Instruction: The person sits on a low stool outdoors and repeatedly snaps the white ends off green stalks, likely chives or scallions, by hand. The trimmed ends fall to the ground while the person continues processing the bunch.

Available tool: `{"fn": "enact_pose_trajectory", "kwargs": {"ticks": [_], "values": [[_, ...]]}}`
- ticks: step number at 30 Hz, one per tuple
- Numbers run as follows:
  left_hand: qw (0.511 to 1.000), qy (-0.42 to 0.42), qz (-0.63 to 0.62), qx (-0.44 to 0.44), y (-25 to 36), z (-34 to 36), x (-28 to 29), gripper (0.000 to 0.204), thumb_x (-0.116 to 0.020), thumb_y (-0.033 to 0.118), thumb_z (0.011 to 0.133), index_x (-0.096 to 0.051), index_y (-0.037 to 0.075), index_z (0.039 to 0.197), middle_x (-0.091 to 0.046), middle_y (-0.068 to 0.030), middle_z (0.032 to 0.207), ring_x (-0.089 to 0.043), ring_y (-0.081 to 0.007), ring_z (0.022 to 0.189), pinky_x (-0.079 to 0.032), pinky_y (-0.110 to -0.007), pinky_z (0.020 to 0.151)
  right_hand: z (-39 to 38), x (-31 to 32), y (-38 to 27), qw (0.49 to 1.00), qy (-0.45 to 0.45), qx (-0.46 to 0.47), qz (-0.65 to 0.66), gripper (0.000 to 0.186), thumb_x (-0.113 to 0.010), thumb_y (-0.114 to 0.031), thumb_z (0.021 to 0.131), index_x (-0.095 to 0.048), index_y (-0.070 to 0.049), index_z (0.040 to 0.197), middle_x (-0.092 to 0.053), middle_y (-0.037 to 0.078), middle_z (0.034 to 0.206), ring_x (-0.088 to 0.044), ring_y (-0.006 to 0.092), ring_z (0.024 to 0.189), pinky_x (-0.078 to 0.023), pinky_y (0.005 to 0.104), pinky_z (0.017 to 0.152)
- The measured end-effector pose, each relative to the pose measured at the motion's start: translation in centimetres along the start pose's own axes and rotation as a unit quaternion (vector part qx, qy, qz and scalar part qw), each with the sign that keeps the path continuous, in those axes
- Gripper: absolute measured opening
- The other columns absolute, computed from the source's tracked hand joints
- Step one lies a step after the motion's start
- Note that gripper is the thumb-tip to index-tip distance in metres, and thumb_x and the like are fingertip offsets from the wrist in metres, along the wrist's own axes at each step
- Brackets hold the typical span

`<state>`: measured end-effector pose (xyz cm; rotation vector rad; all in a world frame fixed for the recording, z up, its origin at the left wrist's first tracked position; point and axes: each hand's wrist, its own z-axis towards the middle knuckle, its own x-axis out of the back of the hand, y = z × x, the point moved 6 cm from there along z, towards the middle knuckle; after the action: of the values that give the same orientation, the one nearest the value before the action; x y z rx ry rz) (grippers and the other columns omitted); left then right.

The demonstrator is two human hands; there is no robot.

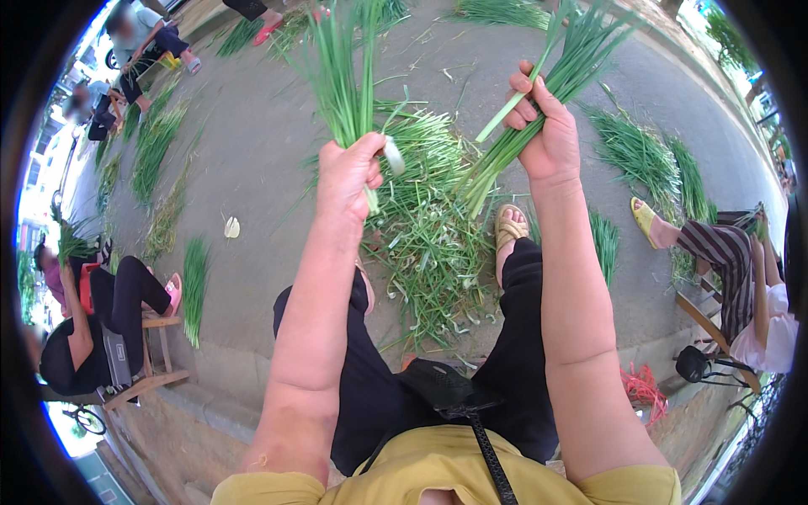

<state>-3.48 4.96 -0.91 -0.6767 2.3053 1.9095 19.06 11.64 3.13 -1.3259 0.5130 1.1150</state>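
Observation:
My left hand [347,175] is closed round the lower stalks of a bunch of green chives [343,80], whose leaves fan upward. A pale curled strip [393,156] shows beside its fingers. In my right hand [547,126] a second bunch of chives [581,63] is gripped, slanting with the leaf tips up to the right and the cut ends down to the left. One separate pale stalk [502,116] crosses its fingers. Below and between both hands, a heap of chives and loose trimmings [433,227] lies on the ground between my feet.
More chives lie in rows at left [195,290] and right [635,156]. People sit on low wooden seats at the left [139,286] and right [724,261]; others are at the far left. Red plastic string [644,394] lies right of my leg. A black pouch [446,387] rests at my lap.

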Motion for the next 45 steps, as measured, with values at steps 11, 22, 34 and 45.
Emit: {"fn": "enact_pose_trajectory", "kwargs": {"ticks": [11,22,34,45], "values": [[0.978,-0.198,0.05,0.047,1.7,-3.7,-1.9,0.021,-0.068,0.021,0.083,-0.059,0.002,0.085,-0.056,-0.0027,0.067,-0.038,-0.0028,0.042,-0.028,-0.019,0.038,0.0,0.3,0.5,0.994,0.054,-0.094,-0.007,0.015,-0.057,-0.011,0.09,-0.053,0.0,0.099,-0.057,0.007,0.084,-0.048,0.0058,0.058,-0.037,0.0183,0.045],[0.98,-0.135,-0.071,0.13,-1.7,-0.9,-3.3,0.022,-0.06,0.025,0.09,-0.058,0.004,0.098,-0.06,-0.0078,0.078,-0.043,-0.005,0.048,-0.033,-0.017,0.041,-1.4,-2.0,5.3,0.917,0.065,-0.168,-0.355,0.017,-0.073,-0.015,0.074,-0.06,-0.004,0.077,-0.05,-0.002,0.057,-0.043,0.0054,0.048,-0.031,0.0208,0.044],[0.97,-0.176,-0.07,0.153,-2.4,-1.6,-4.5,0.03,-0.052,0.031,0.093,-0.057,0.003,0.1,-0.064,-0.013,0.08,-0.064,-0.017,0.065,-0.056,-0.03,0.055,-1.5,-2.7,5.8,0.883,0.024,-0.154,-0.442,0.019,-0.075,-0.019,0.074,-0.064,-0.005,0.079,-0.056,-0.002,0.062,-0.041,0.0042,0.047,-0.029,0.0207,0.042],[0.951,-0.195,-0.176,0.162,-1.6,-2.6,-4.8,0.029,-0.061,0.032,0.088,-0.056,0.004,0.094,-0.042,0.0029,0.059,-0.032,-0.0016,0.041,-0.026,-0.017,0.039,-1.2,-1.6,6.7,0.941,0.07,-0.198,-0.265,0.033,-0.065,-0.035,0.084,-0.06,-0.003,0.09,-0.055,0.001,0.073,-0.042,0.0063,0.053,-0.034,0.0221,0.048]]}}
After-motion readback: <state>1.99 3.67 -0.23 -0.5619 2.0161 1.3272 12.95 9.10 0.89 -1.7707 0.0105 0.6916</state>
